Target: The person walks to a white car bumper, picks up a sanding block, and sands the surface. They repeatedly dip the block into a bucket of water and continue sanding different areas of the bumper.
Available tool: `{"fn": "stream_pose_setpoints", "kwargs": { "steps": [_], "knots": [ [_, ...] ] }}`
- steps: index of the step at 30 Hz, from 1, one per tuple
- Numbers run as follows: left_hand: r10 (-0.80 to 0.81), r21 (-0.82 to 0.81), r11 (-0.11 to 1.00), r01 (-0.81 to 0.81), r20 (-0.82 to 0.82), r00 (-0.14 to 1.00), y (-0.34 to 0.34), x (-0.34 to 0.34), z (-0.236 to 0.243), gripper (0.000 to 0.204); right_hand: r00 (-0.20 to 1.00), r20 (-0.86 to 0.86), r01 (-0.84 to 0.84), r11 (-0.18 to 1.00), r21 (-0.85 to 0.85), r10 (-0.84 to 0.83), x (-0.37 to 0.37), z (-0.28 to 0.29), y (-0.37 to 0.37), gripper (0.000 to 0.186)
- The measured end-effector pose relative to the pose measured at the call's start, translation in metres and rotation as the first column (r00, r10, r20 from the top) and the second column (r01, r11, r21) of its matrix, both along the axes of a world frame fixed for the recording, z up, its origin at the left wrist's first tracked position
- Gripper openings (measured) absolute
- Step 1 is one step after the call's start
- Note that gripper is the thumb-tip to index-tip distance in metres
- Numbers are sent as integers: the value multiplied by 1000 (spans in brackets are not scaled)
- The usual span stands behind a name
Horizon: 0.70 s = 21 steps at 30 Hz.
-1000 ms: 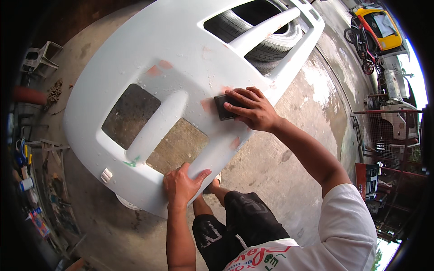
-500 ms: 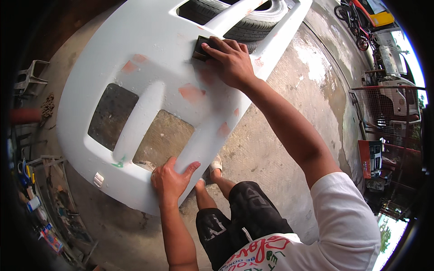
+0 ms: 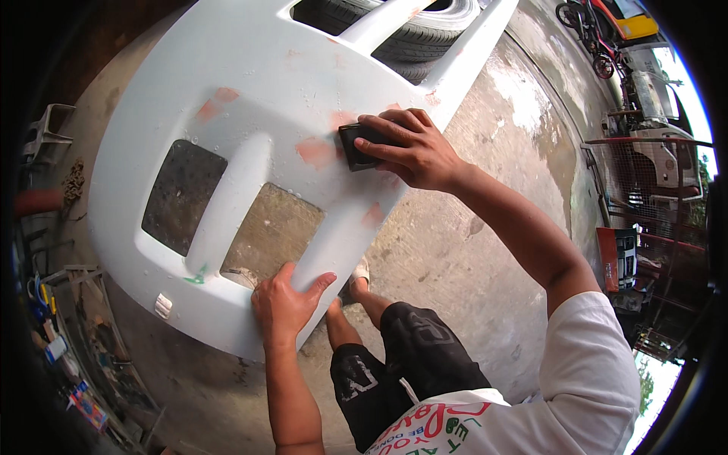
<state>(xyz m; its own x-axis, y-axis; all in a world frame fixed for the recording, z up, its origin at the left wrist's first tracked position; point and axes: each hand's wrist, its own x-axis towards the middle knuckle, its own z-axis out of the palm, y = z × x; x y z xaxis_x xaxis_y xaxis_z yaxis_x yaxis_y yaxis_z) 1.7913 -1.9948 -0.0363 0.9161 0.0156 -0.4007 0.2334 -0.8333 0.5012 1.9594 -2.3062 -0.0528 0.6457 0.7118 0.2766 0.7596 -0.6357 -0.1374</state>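
A white car bumper (image 3: 159, 91) with square openings, water droplets, pink patches and a small green mark lies across the view. My right hand (image 3: 402, 148) holds a dark rectangular block (image 3: 353, 150), probably for sanding, flat on the bumper beside pink patches (image 3: 316, 152). My left hand (image 3: 292, 303) grips the bumper's near lower rail, thumb on top and fingers curled at the edge of the right opening. Stacked tyres (image 3: 413, 45) show through the upper openings.
Stained concrete floor (image 3: 478, 265) surrounds the bumper. A pale stool (image 3: 49, 125) and a rack with tools (image 3: 53, 349) stand at the left. At the right are a motorbike (image 3: 588, 38), a red mesh frame (image 3: 667, 144) and vehicle parts. My legs and feet are below the bumper.
My right hand moved the block up toward the upper openings, then back down onto the pink-patched middle. My left hand stays on the bumper's edge. The view shifted slightly.
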Motion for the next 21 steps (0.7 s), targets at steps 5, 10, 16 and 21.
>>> {"fn": "stream_pose_setpoints", "kwargs": {
  "steps": [5,10,16,21],
  "knots": [
    [22,-10,1000,-22,1,1000,-4,-3,-7,63,958,129,249,966,64,-255,71,0,40,47],
    [13,-26,1000,-13,8,1000,-2,0,-1,63,996,-35,82,997,-14,-82,-2,-2,-13,55],
    [49,12,999,-49,-24,999,-5,-2,-9,66,985,61,154,978,138,-164,59,-7,42,47],
    [7,20,1000,-8,36,999,-2,-4,-11,67,998,-57,18,1000,-23,-20,3,2,-11,59]
  ]
}}
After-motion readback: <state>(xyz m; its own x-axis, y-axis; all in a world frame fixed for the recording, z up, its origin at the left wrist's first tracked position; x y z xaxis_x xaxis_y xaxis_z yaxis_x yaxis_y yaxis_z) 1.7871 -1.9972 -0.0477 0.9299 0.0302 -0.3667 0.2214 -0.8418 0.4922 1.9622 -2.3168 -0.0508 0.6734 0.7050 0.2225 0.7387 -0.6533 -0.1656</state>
